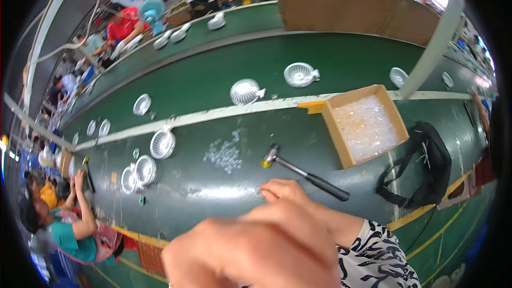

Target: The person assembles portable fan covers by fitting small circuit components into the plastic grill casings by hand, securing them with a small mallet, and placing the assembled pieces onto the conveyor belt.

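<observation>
we bring our hands close at a green-topped desk [176,210], where a hammer [308,175] with a black grip lies. our left hand [250,250], blurred near the lens, shows bent knuckles, its grip unclear; our right hand [288,192], fingers curled, sits just below the hammer's neck, partly hidden behind the left, and we cannot tell whether it holds anything. left of the hammer, small clear pieces [225,157] lie scattered; farther left are white ribbed housings [162,144]. to the hammer's upper right, an open carton [334,133] holds clear plastic pieces, while a black bag [434,173] rests farther right. beyond the hammer, more housings sit on a green conveyor belt [202,93]; far to its left, a co-worker in teal [74,240] works.
</observation>
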